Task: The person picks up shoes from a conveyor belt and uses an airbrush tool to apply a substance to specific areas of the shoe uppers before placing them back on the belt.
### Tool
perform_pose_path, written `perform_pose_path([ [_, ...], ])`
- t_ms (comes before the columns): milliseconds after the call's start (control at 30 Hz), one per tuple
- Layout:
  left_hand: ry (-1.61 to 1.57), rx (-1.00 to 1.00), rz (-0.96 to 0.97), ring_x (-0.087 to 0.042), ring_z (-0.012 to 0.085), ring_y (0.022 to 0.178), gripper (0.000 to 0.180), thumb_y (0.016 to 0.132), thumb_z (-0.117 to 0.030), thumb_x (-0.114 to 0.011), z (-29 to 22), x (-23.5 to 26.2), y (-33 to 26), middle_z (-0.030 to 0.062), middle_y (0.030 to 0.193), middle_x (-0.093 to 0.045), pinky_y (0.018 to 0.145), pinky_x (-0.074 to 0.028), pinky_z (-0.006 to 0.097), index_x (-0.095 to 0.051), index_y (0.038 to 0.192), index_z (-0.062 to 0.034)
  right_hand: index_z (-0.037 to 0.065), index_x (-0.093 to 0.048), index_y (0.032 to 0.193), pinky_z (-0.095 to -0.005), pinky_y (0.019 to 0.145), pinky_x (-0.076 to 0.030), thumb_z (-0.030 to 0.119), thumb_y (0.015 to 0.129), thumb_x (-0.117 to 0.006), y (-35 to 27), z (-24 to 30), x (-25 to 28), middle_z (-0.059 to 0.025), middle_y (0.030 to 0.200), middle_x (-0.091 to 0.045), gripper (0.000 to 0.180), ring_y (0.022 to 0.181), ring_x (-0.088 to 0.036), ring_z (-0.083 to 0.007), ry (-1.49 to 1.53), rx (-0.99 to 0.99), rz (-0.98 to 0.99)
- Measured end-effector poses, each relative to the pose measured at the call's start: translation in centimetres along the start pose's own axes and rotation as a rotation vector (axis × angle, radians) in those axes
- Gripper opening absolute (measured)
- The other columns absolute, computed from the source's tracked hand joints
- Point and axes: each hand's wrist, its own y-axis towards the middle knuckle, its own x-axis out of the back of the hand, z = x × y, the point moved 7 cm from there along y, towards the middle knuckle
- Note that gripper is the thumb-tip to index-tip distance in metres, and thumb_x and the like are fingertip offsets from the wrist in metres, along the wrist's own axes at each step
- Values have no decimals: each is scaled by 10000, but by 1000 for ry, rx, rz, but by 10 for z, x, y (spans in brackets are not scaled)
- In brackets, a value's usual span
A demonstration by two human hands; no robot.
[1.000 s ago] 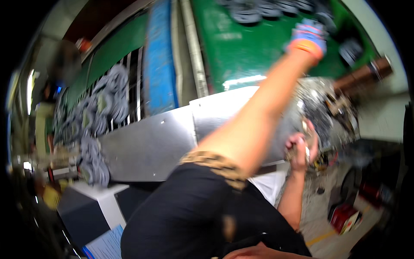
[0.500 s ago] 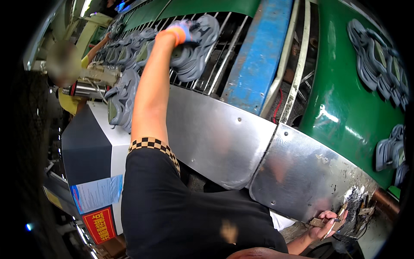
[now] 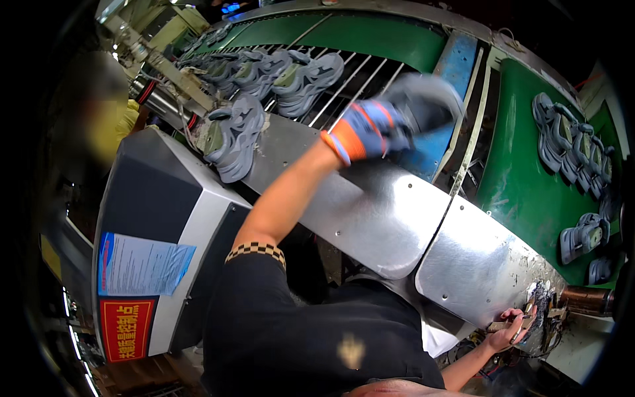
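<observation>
My left hand (image 3: 370,131), in a blue-grey and orange glove, is closed round a grey shoe (image 3: 426,102). It holds the shoe in the air over the blue beam (image 3: 423,162) between two conveyor sections; motion blurs the shoe. Low on the right, my bare right hand (image 3: 508,329) is closed on a slim stick-like tool (image 3: 514,336). A flat brown piece also shows at its fingers, its kind too small to make out. That hand is beside the dark, white-smeared corner of the metal plate (image 3: 489,264).
Grey shoes (image 3: 307,79) stand in a row on the rod conveyor (image 3: 354,83). One shoe (image 3: 235,139) rests at the metal edge. More shoes (image 3: 569,149) sit on the green belt (image 3: 512,165). A grey and white machine housing (image 3: 165,178) stands at left; a blurred person (image 3: 109,126) is beyond.
My left hand has lifted the shoe off the rod conveyor and carried it right and nearer, over the blue beam. The view has shifted. My right hand keeps its hold at the lower right.
</observation>
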Motion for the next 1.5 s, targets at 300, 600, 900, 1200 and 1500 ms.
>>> perform_pose_path([
  [300,-190,-346,286,-557,322,1024,573,723,-423,-729,-151,-59,-91,131,1117,-563,853,-463,410,-580,1176,-104,-10,-393,1360,-247,553,-365,103,940,-455,-16,9,61,-32,781,-486,439,647,-461,-124,8,-129,-193],
  [600,312,-507,399,-630,299,816,303,666,-147,-662,-211,-127,-9,141,906,-634,688,-516,409,-631,958,-74,-35,-385,1358,-242,556,-393,92,906,-480,-67,15,59,-43,696,-512,479,596,-464,-116,-14,-35,-21],
  [900,-437,-401,-401,-562,286,1090,731,594,-252,-841,-180,33,-21,155,1206,-561,947,-438,391,-540,1210,6,-55,-419,1321,-244,548,-432,161,879,-566,-47,47,73,-47,727,-541,514,591,-511,-115,-74,38,-41],
  [1200,-1052,-159,-247,-580,240,1084,854,593,-220,-850,-155,-3,18,157,1187,-586,940,-460,347,-446,1307,18,-88,-439,1289,-224,485,-445,167,843,-551,-65,47,-5,-53,658,-539,525,521,-505,-99,-129,-215,145],
  [1500,-978,-210,-139,-596,233,1057,887,672,-456,-780,-164,-14,50,162,1143,-607,947,-454,349,-425,1308,51,-93,-494,1239,-231,528,-437,157,788,-617,-36,162,-156,-121,848,-618,530,581,-539,-103,-51,313,662],
])
